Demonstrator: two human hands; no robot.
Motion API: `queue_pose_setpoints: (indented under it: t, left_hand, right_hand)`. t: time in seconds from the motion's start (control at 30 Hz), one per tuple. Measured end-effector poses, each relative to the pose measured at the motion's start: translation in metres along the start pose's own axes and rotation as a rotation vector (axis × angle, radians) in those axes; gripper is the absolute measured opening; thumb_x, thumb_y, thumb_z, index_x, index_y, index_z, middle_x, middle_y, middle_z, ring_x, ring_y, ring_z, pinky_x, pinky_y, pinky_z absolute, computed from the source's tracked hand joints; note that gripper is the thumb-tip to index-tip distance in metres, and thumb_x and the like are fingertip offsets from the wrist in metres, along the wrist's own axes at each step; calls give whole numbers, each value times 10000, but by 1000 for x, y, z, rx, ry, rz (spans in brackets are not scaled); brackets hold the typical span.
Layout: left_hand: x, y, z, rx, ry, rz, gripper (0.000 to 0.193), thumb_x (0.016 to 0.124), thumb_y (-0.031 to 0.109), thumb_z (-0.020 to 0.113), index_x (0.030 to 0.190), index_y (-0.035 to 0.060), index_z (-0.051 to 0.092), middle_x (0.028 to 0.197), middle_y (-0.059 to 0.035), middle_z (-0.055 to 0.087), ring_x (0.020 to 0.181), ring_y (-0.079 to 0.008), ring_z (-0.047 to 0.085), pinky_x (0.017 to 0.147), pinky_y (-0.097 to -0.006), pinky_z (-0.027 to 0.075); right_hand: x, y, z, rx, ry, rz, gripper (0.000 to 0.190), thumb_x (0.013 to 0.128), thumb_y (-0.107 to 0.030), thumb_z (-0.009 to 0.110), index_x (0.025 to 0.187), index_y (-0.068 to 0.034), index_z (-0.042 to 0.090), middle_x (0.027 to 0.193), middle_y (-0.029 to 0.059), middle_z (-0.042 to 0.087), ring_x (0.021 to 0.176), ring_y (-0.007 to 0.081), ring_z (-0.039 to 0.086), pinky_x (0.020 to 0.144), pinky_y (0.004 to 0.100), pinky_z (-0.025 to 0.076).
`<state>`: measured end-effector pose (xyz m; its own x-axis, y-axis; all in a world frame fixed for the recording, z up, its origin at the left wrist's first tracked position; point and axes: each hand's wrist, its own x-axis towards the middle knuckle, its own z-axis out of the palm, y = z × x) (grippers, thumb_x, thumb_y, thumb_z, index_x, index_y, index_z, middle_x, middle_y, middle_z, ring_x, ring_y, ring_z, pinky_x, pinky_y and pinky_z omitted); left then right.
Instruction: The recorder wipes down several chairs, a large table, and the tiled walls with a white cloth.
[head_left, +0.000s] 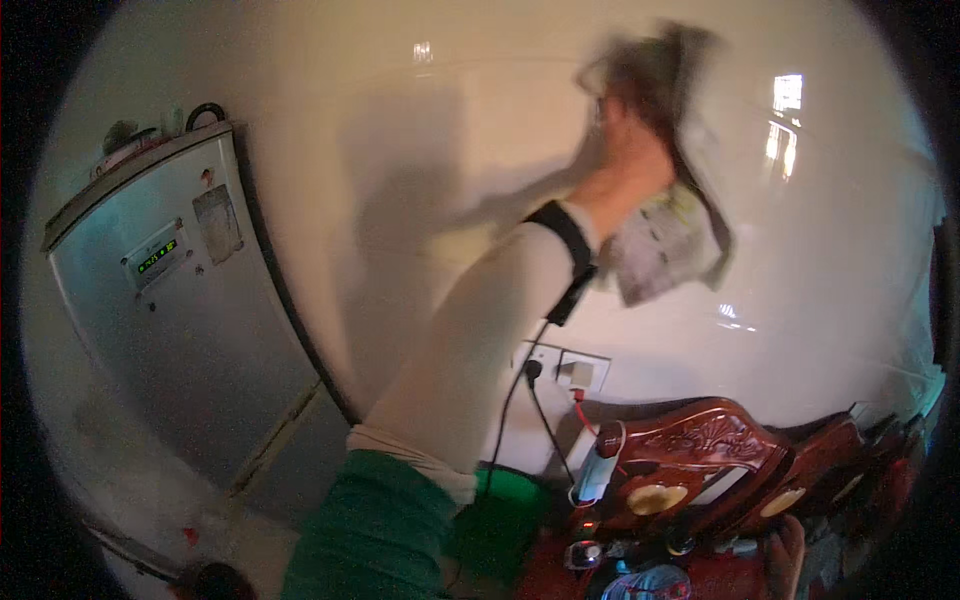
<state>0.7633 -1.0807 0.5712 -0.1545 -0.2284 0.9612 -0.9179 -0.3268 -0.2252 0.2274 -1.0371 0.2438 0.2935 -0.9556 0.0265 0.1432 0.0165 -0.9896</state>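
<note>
My left hand (634, 161), blurred, is raised against a glossy pale wall (495, 97). It grips a stained cloth (660, 247), whose greyish lower part hangs below the wrist. A darker blurred part covers the fingers. A pale sleeve (465, 337) covers this forearm, with green fabric (375, 517) at its lower end. A black strap (559, 229) circles the wrist, and a dark cable runs down from it. Low at the right, the fingers of what appears to be my right hand (784, 555) show beside a carved wooden chair back; what they touch is unclear.
A grey refrigerator (202, 352) with a lit display stands left. Sockets (585, 371) with plugged-in leads are on the wall. Below are carved wooden chair backs (697, 442), a hanging blue face mask (598, 472), a green object (506, 517) and small items on a red surface (551, 551).
</note>
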Motion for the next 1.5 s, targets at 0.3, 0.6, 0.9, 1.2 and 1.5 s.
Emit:
queue_pose_setpoints:
  t: [0.3,0.6,0.9,1.2,1.5]
  left_hand:
    - [-108,-169,-16,63,27,65,350,686,292,661,1009,158,667,1326,-223,375,1252,-377,308,1035,-474,245]
    - [-275,-294,2,-1420,41,-818,542,905,506,333,1300,140,391,1323,-54,396,1201,-274,387,1012,-456,312]
    - [-224,-68,16,-175,-260,46,654,769,344,572,1284,-16,390,1346,-217,344,1275,-366,268,1061,-500,170]
    - [-206,-80,5,-305,-465,188,542,815,300,518,1285,43,432,1378,-114,364,1310,-256,264,1087,-416,169]
    - [-302,-254,-65,-145,-377,-306,485,710,249,626,1151,76,524,1155,-158,526,1169,-342,413,989,-453,324]
  right_hand:
    - [26,-13,98,-562,-94,-203,570,711,61,578,1252,-21,418,1305,119,384,1174,230,396,977,324,329]
    - [56,-45,4,-702,175,-126,524,850,-159,549,1327,-33,372,1275,70,438,1165,174,411,897,263,351]
    - [98,-30,43,-469,-18,-121,433,851,-60,507,1270,-2,415,1170,62,504,1038,151,487,894,282,384]
    - [96,-32,112,-528,-171,-263,490,831,-93,575,1277,-16,388,1206,117,489,1097,202,481,921,316,397]
    - [10,-46,-175,-579,94,-229,443,859,-140,524,1273,-14,429,1271,85,449,1124,194,447,866,293,388]
